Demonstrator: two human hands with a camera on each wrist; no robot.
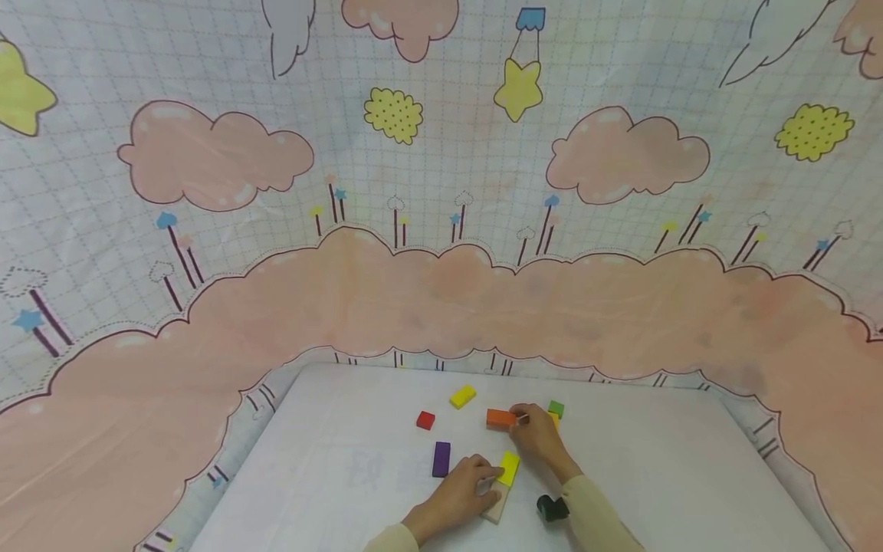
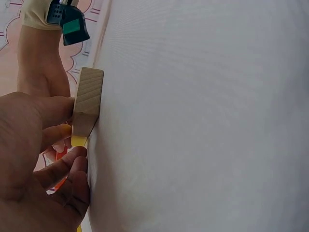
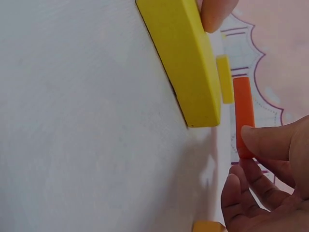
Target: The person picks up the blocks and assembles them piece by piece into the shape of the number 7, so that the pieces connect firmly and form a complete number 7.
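Observation:
In the head view my left hand (image 1: pixel 458 491) rests at two blocks laid end to end, a plain wooden block (image 1: pixel 496 502) and a yellow block (image 1: pixel 509 468). In the left wrist view its thumb touches the wooden block (image 2: pixel 88 99), the index finger reaches the yellow block (image 2: pixel 78 140), and the other fingers bend beside them. My right hand (image 1: pixel 538 435), farther back, pinches an orange block (image 1: pixel 500 419) by one end between thumb and fingers. The right wrist view shows the orange block (image 3: pixel 244 113) held above the table surface.
A purple block (image 1: pixel 441 459) lies left of the yellow one. Farther back are a red block (image 1: pixel 425 420) and another yellow block (image 1: pixel 463 396). A green block (image 1: pixel 556 409) stands beyond the right hand, next to a partly hidden yellow-orange block (image 1: pixel 554 418). Patterned cloth (image 1: pixel 455 307) surrounds the white table (image 1: pixel 331 445).

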